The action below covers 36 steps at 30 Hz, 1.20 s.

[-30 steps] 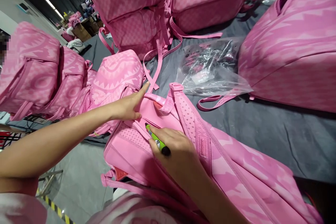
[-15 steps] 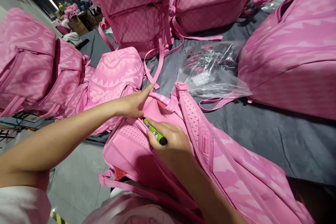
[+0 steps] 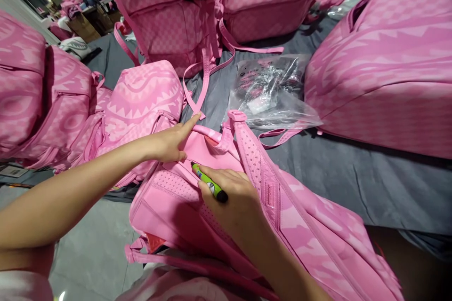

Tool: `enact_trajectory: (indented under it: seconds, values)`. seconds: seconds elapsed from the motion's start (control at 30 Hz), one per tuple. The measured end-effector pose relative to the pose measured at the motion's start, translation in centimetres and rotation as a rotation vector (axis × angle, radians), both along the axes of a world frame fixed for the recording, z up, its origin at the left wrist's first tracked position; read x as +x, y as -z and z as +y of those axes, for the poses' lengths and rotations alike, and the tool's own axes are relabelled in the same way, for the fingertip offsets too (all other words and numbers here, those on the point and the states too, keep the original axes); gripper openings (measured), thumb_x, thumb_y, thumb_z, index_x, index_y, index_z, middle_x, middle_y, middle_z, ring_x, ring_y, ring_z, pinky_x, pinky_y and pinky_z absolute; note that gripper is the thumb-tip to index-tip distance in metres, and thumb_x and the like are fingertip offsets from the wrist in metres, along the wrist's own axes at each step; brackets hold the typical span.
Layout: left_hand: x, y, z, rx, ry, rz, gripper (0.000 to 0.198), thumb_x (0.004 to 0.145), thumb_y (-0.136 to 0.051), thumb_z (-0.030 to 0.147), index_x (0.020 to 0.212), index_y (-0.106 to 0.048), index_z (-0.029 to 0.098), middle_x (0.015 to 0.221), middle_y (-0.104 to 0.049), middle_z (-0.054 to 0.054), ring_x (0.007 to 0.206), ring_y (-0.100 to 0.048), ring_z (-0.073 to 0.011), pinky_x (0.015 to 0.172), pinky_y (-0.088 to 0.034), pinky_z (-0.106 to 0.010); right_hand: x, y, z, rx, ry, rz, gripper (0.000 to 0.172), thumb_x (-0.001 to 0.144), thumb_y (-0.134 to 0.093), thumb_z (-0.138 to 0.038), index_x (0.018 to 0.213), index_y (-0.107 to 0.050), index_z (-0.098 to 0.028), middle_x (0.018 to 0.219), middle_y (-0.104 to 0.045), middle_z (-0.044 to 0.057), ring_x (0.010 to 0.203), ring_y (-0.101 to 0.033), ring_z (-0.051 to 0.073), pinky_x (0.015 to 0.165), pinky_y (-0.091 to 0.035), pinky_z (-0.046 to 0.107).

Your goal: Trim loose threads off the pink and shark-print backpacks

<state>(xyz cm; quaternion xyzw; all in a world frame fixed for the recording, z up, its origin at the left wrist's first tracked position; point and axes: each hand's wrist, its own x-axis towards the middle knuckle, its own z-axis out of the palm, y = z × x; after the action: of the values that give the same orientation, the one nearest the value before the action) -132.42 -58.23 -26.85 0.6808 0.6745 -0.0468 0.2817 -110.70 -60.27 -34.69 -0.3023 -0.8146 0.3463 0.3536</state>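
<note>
Right hand [image 3: 236, 203]: grip closed on one green marker [image 3: 208, 182], tip against the backpack [image 3: 169, 197] at the counter's [image 3: 353, 174] near edge. Left hand [image 3: 169, 143]: grip open, flat on its top. One plastic bag [image 3: 268, 89]; at least six more backpacks [image 3: 141, 99].

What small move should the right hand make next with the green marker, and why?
Likely ease the green marker tip-first onto the backpack beside the left hand: that hand presses its top flat, and the right hand holds the marker angled there.
</note>
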Motion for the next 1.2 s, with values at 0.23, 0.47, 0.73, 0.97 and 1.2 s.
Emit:
enact_trajectory:
  seconds: [0.23,0.47,0.73,0.97,1.2]
  values:
    - [-0.5,0.6,0.6,-0.016,0.001,-0.023,0.114,0.073,-0.067,0.019,0.16,0.007,0.02,0.167,-0.013,-0.019,0.151,-0.028,-0.0335,0.117,-0.033,-0.044,-0.9,-0.1,0.8,-0.179,-0.11,-0.031,0.034,0.089,-0.062,-0.021,0.122,-0.072,-0.021,0.102,-0.079,0.005,0.089,-0.073,0.023,0.086,-0.054,0.037]
    - [-0.5,0.8,1.2,-0.034,0.008,-0.021,0.112,0.073,-0.064,0.015,0.16,0.006,0.02,0.167,-0.016,-0.017,0.151,-0.027,-0.0324,0.118,-0.034,-0.043,-0.9,-0.1,1.5,-0.241,-0.098,-0.088,0.037,0.089,-0.06,-0.021,0.124,-0.071,-0.022,0.105,-0.078,0.006,0.091,-0.073,0.024,0.086,-0.053,0.036]
    - [-0.9,1.1,1.4,-0.057,-0.011,-0.039,0.11,0.075,-0.064,0.018,0.16,0.005,0.019,0.169,-0.005,-0.014,0.156,-0.014,-0.0268,0.125,-0.022,-0.041,-0.9,-0.5,2.1,-0.275,-0.178,-0.113,0.029,0.089,-0.059,-0.021,0.114,-0.073,-0.023,0.09,-0.078,0.004,0.083,-0.071,0.02,0.082,-0.05,0.031]
    - [-1.1,1.2,1.3,-0.046,-0.013,-0.047,0.109,0.075,-0.065,0.021,0.16,0.004,0.021,0.169,-0.006,-0.013,0.155,-0.014,-0.0277,0.125,-0.023,-0.042,-1.2,-0.8,2.7,-0.262,-0.343,-0.121,0.028,0.092,-0.055,-0.02,0.116,-0.07,-0.021,0.086,-0.077,0.003,0.077,-0.069,0.017,0.075,-0.045,0.027]
    - [-0.9,1.1,1.4,-0.058,-0.015,-0.062,0.108,0.075,-0.064,0.02,0.16,0.002,0.022,0.169,-0.007,-0.013,0.156,-0.013,-0.0266,0.125,-0.02,-0.044,-0.8,-0.8,2.0,-0.229,-0.174,-0.221,0.019,0.09,-0.057,-0.02,0.104,-0.07,-0.023,0.087,-0.076,0.003,0.082,-0.07,0.021,0.076,-0.042,0.032]
